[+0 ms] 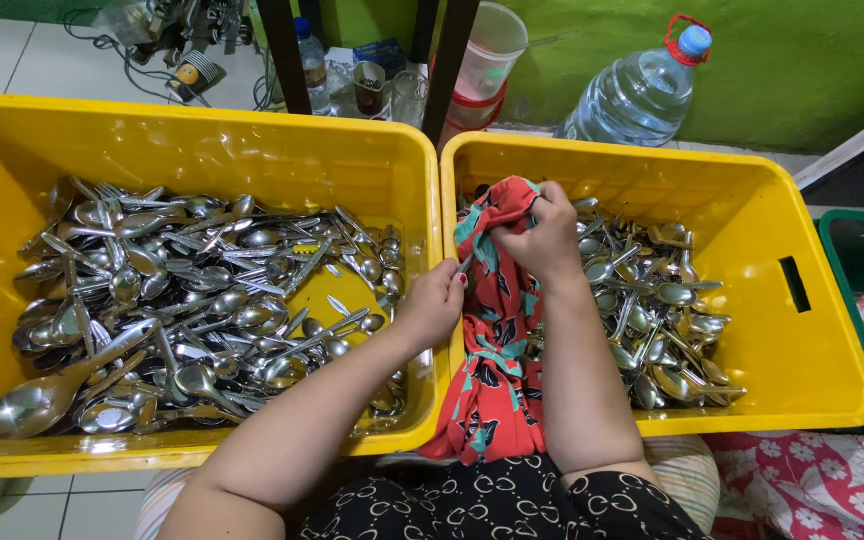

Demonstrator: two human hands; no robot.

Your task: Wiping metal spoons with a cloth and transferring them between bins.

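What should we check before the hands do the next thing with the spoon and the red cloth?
1. Left hand has hold of a utensil's handle: ok, a thin metal handle pokes out toward the cloth.
2. Right hand grips the red patterned cloth: ok, it is bunched in the fingers.
3. Cloth wraps the utensil's other end: cannot tell, that end is hidden.
4. Cloth lies steady: ok, it is draped over the inner wall of the right yellow crate.
5. Left yellow crate has room: ok, bare yellow bottom shows near the left hand.
6. Both crates hold metal spoons: ok.
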